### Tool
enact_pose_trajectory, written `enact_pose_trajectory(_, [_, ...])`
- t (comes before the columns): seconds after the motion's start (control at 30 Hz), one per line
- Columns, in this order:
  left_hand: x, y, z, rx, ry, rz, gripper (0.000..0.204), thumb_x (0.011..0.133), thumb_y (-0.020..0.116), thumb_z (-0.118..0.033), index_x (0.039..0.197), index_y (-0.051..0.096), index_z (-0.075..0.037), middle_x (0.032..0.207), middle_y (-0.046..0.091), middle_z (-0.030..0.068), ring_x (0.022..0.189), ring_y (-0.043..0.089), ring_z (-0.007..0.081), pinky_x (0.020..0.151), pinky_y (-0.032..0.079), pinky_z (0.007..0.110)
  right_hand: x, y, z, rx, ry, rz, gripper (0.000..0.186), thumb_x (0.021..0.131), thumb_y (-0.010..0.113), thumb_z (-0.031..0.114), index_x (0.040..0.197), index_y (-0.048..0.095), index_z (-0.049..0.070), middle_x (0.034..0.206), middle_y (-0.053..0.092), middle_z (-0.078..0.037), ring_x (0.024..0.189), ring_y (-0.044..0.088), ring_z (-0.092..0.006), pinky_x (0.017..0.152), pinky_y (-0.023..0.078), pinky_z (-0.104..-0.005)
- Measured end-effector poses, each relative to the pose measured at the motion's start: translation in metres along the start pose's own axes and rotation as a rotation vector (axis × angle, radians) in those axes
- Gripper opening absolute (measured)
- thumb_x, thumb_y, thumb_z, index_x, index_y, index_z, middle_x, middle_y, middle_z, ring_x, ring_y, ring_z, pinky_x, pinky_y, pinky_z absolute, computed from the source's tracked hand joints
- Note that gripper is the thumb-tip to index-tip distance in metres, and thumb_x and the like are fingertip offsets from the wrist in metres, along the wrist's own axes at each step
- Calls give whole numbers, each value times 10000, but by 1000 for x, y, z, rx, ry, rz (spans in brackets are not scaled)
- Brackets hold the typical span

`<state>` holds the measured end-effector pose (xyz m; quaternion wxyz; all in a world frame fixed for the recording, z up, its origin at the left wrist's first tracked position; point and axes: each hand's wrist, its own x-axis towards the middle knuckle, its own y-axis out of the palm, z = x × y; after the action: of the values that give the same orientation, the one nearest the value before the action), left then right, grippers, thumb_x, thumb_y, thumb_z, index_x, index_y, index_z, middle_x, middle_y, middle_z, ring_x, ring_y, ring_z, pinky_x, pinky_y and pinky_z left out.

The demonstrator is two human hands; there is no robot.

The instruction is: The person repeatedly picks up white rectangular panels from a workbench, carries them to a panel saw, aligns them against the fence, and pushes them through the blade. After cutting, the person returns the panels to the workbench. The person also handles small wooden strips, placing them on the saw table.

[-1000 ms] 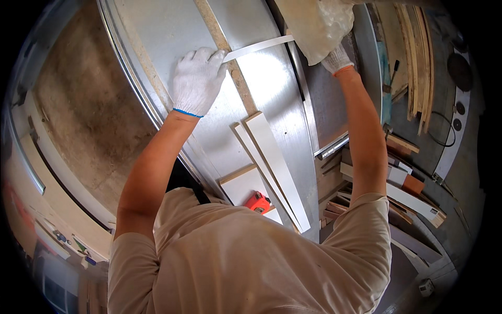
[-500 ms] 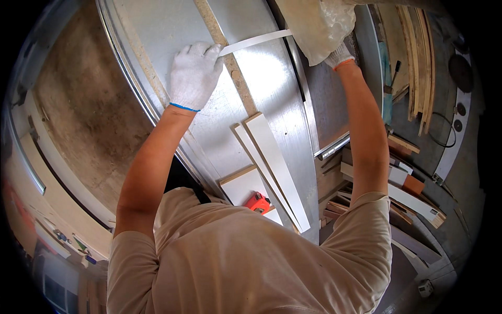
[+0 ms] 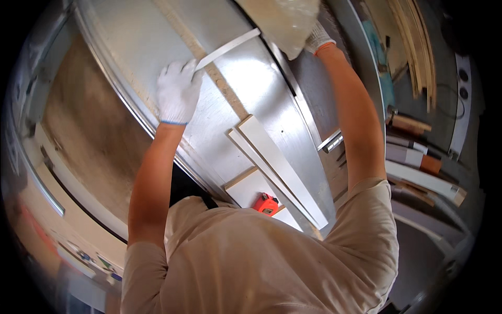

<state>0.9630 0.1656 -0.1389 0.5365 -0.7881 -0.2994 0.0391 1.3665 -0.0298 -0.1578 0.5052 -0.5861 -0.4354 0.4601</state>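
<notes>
From the head camera, the left hand, in a white glove with a blue cuff, lies knuckles-up on the shiny metal counter, its fingers curled closed around the near end of a thin white strip. The strip runs up and to the right from that hand, lifted a little over the metal, and its far end stops just beside a pale bundle wrapped in clear plastic at the top of the picture. A long narrow wooden batten lies flat on the counter and passes under the strip close to the left hand. The right hand, gloved in white with an orange cuff, reaches up to the plastic-wrapped bundle; most of it is hidden behind the bundle, so whether it is open or closed cannot be told. Nearer the body, two long white boards lie side by side on the counter, touching along their length, and an orange tape measure sits on a flat white panel just beside their lower part. To the right, well apart, stacked wooden offcuts lie below the counter edge.
</notes>
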Motion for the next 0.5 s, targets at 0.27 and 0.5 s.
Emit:
enact_pose_trajectory(0.27, [-52, -20, -44, -195, 191, 180, 280, 978, 796, -170, 1247, 812, -93, 1170, 740, 123, 1126, 685, 351, 1004, 551, 470, -231, -74, 123, 414, 543, -90, 425, 959, 815, 118, 1372, 723, 83, 1265, 701, -128, 1152, 738, -322, 1042, 622, -388])
enact_pose_trajectory(0.5, [-60, -1, -140, -227, 582, 462, 300, 973, 794, -156, 1269, 803, -102, 1156, 712, 123, 1100, 660, 358, 971, 554, 482, -366, -47, 220, 540, 937, -104, 369, 1005, 745, 134, 1368, 723, 80, 1311, 702, -143, 1186, 710, -326, 1052, 584, -407])
